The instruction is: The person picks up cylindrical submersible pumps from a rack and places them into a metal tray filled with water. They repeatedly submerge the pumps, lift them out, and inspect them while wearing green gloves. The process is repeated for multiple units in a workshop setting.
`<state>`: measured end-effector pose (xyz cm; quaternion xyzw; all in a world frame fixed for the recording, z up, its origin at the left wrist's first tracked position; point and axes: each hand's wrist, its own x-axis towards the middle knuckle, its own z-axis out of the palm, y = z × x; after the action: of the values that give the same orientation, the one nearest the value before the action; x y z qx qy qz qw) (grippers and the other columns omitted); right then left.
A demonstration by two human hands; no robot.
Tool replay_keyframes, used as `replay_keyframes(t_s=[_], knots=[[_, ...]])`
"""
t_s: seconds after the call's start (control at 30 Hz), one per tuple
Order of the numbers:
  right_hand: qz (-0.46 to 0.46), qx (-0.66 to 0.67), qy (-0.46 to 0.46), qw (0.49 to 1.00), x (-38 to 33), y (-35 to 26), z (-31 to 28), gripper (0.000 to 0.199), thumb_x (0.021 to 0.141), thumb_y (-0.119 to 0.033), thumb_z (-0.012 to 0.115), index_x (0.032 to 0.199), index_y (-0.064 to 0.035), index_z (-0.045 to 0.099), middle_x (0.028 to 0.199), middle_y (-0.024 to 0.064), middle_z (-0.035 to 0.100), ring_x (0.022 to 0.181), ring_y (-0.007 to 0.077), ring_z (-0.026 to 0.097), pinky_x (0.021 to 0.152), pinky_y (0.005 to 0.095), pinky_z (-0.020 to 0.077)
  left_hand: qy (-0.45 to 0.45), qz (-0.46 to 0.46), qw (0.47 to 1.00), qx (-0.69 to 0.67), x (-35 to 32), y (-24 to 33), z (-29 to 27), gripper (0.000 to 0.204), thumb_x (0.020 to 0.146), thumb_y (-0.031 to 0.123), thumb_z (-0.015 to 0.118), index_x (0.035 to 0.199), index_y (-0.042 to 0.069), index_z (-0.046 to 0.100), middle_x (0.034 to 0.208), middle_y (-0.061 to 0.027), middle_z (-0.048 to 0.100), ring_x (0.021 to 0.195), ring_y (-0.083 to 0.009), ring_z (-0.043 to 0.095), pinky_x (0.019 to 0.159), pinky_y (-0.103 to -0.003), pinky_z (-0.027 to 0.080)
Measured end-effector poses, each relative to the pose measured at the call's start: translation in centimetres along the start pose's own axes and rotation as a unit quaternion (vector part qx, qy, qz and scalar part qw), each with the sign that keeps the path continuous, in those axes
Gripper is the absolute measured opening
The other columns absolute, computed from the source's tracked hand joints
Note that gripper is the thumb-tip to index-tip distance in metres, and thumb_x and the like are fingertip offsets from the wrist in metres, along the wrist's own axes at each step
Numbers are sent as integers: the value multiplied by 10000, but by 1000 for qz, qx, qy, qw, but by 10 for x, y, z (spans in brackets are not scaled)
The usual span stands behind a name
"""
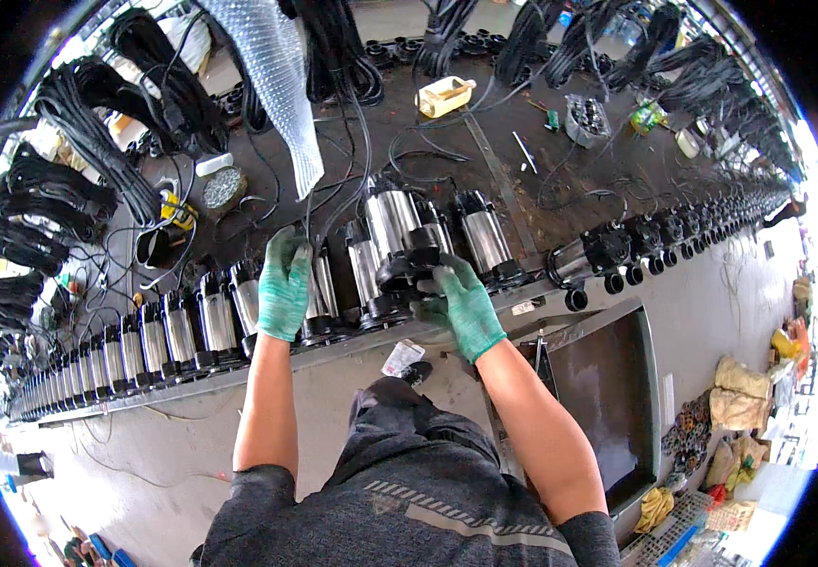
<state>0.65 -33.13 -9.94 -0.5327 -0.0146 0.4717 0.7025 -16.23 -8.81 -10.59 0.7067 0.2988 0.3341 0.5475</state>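
My right hand [465,307], in a green-and-grey work glove, grips the dark lower end of a steel-bodied submersible pump [393,225]. This pump is raised a little above its neighbours and leans slightly. My left hand [285,286], gloved the same way, is beside another silver pump [322,283] in the row. Its fingers are closed around a thin dark cable [309,217] that runs up from the fingertips. Close by the held pump stand a pump [363,269] on its left and a pump [486,236] on its right, both upright with black bases.
A long row of pumps [179,331] lines the bench edge to the left; more pumps [607,244] lie along it to the right. Coiled black cables [97,132], bubble wrap [272,85] and a yellowish bottle [445,96] are on the dark bench [484,142]. A metal-framed trolley [650,378] stands at right.
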Motion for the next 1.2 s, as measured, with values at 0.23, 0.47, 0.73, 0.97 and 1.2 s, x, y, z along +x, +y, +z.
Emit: replay_keyframes(t_s=[0.23, 0.47, 0.73, 0.97, 1.2], knots=[[-1, -89, 2, 996, -77, 41, -88, 378, 1053, -249, 593, 1339, -3, 572, 1194, 109, 682, 928, 217, 694, 798, 391, 594, 7, 127, 971, 202, 7, 18, 32, 323, 977, 98, 669, 1284, 9, 623, 1163, -125, 669, 1039, -222, 650, 901, -328, 517], [45, 53, 289, 955, -207, 116, -179, 278, 1048, -178, 546, 1245, 3, 620, 990, 124, 699, 780, 233, 702, 659, 372, 585, -101, 136, 982, 89, -8, 59, 103, 165, 999, 55, 610, 1145, 35, 685, 939, -67, 675, 862, -179, 628, 806, -323, 518], [-15, 74, 574, 815, -335, 242, -206, 264, 1047, -225, 556, 1216, -32, 615, 903, 148, 710, 554, 231, 667, 482, 343, 550, -516, 183, 837, 30, -123, 57, 246, 207, 935, 115, 706, 1128, 42, 709, 997, -159, 724, 895, -317, 705, 802, -389, 556], [-140, -200, 754, 610, -405, 277, -247, 106, 989, -83, 642, 1063, -19, 684, 897, 49, 679, 773, 129, 600, 705, 282, 496, -614, 361, 701, -21, -209, 15, 405, 192, 925, 199, 719, 1046, 51, 702, 985, -151, 709, 952, -385, 657, 840, -478, 524], [-78, -426, 748, 502, -472, 265, -367, 119, 968, -143, 644, 970, -25, 661, 962, 164, 638, 881, 366, 621, 787, 432, 511, -631, 323, 654, 265, -267, 1, 499, 437, 998, 458, 561, 1058, 60, 731, 1045, -187, 720, 1012, -415, 651, 928, -520, 500]])
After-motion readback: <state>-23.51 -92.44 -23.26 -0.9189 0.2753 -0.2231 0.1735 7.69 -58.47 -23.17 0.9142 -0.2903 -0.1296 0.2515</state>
